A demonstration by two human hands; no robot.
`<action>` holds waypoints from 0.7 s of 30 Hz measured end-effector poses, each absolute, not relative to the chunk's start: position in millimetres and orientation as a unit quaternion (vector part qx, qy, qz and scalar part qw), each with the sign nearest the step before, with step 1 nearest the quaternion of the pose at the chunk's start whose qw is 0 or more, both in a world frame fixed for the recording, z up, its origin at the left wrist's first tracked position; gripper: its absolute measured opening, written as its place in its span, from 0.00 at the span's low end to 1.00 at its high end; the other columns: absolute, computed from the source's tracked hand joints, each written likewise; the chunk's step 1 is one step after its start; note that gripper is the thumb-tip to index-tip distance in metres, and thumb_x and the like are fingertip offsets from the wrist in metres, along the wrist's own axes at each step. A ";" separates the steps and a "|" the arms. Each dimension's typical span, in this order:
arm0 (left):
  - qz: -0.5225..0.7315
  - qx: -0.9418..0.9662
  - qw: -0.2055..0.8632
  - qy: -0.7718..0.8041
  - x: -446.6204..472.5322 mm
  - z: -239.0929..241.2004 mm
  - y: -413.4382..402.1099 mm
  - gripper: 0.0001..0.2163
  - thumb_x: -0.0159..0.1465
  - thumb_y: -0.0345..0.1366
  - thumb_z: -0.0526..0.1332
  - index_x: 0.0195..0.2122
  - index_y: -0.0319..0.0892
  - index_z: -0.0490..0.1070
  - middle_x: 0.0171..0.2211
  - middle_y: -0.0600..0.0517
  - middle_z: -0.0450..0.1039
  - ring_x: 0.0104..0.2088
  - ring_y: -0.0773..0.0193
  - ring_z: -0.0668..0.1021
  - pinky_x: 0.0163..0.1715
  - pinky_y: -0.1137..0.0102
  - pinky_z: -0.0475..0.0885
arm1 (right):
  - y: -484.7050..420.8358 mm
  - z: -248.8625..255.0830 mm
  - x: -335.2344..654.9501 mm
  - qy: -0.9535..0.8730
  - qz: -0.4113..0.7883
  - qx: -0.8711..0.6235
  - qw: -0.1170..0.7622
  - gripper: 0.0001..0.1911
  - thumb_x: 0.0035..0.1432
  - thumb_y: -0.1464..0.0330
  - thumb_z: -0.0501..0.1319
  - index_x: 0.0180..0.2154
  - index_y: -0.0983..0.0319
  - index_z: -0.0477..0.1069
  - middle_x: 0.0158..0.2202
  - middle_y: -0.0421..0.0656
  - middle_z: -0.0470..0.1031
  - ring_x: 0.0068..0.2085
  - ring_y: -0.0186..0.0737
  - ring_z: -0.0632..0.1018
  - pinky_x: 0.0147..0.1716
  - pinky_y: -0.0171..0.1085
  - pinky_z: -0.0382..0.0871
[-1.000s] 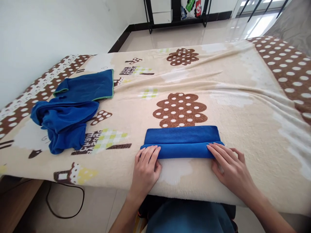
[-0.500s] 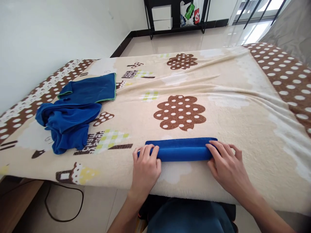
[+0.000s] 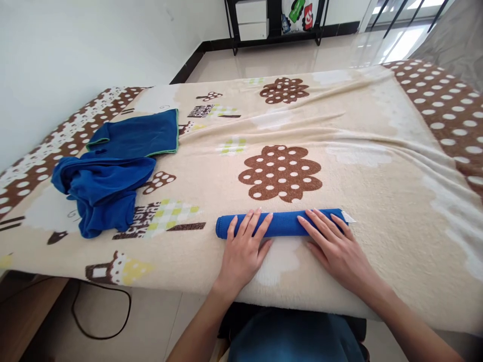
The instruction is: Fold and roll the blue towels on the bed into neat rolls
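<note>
A blue cloth (image 3: pixel 286 224), rolled into a narrow tube, lies crosswise near the front edge of the bed. My left hand (image 3: pixel 244 247) rests on its left half with the fingers spread and stretched out over the roll. On the right half lies my right hand (image 3: pixel 334 246), its fingers likewise extended and apart. A small white tag (image 3: pixel 348 217) sticks out at the roll's right end. Both palms stay on the near side of the roll, and neither hand is wrapped round it.
A crumpled blue cloth (image 3: pixel 101 188) lies at the left, against a flat, darker blue cloth (image 3: pixel 141 134) with green edging. Beneath them spreads a patterned beige blanket (image 3: pixel 204 176). A black rack (image 3: pixel 275 37) with white boxes stands beyond the bed; a black cable (image 3: pixel 101 338) loops on the floor.
The cloth's open far flap has been rolled in, leaving a closed tube. My hands have moved inward from its ends, and the fingers have gone from gripping to lying flat.
</note>
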State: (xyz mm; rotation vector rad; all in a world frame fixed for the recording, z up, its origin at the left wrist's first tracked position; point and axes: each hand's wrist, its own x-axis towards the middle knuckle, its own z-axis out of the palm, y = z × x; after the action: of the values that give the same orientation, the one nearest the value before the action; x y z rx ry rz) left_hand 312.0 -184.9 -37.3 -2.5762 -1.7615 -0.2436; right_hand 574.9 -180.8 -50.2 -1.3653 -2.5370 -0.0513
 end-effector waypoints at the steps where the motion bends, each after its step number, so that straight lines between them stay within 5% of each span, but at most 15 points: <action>1: -0.078 -0.818 0.008 -0.569 306.3 -38.0 -184.1 0.25 0.72 0.45 0.53 0.70 0.51 0.54 0.69 0.48 0.58 0.67 0.53 0.63 0.66 0.52 0.52 | -179.5 -51.7 580.2 -0.868 -0.021 -0.478 0.130 0.30 0.71 0.65 0.52 0.71 0.56 0.48 0.71 0.41 0.50 0.70 0.43 0.57 0.68 0.49 0.47; 16: -0.054 -0.838 0.047 -0.541 252.4 -32.9 -151.1 0.19 0.69 0.42 0.59 0.58 0.42 0.67 0.55 0.39 0.71 0.54 0.45 0.72 0.54 0.49 0.60 | -137.6 -61.3 619.0 -0.888 -0.034 -0.422 0.179 0.22 0.71 0.66 0.54 0.63 0.59 0.61 0.59 0.46 0.72 0.58 0.43 0.73 0.56 0.48 0.58; 21: -0.036 -0.873 0.005 -0.487 240.5 -12.3 -153.9 0.14 0.69 0.39 0.60 0.54 0.41 0.69 0.48 0.44 0.74 0.49 0.50 0.74 0.52 0.53 0.63 | -134.3 -30.4 638.4 -0.913 0.011 -0.374 0.162 0.21 0.69 0.63 0.56 0.62 0.57 0.65 0.52 0.42 0.77 0.48 0.41 0.78 0.51 0.45 0.66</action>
State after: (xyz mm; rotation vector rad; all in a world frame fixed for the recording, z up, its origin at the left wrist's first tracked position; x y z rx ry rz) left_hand 240.5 -153.9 -12.3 -2.7333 -1.5249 -0.1121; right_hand 638.4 -134.3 -30.4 -1.0683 -2.6047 0.0309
